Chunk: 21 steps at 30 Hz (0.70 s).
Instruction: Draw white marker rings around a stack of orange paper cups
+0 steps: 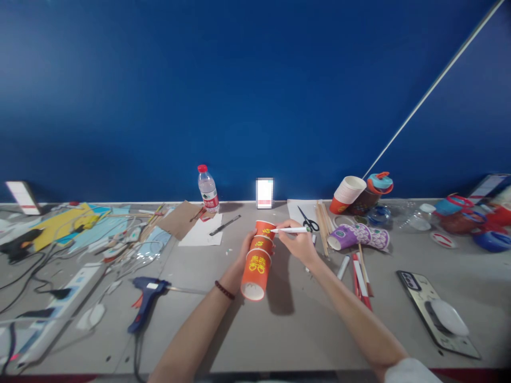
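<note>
Over the smooth grey table, the left hand grips a stack of orange paper cups, tapered and tilted rim-down. The right hand pinches a slim white pen against the top cup. Beyond lie scissors and wooden sticks.

A blurred card; cup stack hides left fingers.

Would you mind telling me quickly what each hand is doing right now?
Left hand: closed around the stack of orange cups, holding it.
Right hand: closed on a white pen, tip at the top cup.
</note>
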Motion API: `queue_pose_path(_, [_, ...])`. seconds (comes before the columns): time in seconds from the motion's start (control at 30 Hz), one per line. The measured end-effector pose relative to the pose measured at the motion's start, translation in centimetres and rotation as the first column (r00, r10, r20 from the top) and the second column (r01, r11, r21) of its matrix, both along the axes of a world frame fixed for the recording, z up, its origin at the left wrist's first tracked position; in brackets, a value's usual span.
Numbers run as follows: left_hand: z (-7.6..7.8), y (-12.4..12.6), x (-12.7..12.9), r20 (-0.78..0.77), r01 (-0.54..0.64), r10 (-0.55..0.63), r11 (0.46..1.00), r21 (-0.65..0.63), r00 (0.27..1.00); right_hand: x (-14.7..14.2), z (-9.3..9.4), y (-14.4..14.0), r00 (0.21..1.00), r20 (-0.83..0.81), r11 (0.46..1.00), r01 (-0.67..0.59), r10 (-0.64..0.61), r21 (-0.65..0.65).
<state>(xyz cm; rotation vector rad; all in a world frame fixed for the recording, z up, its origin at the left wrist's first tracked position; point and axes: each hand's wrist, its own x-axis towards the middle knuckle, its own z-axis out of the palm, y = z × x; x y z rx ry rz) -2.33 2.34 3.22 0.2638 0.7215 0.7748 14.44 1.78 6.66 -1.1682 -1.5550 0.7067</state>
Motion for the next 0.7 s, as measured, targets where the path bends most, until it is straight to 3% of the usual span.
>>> queue_pose_path(0.43, [1.3,-1.4,-0.1,-0.014,-0.037,0.038,0.997,0.064,0.999,-0.1,0.5,-0.2,1.000,-0.025,1.000,0.003,-0.003,0.011])
queue_pose_path(0.7, [0.2,-0.6,0.0,-0.022,-0.036,0.038,0.998,0.059,0.999,-0.3,0.6,-0.2,1.000,-0.001,1.000,0.008,-0.008,0.024])
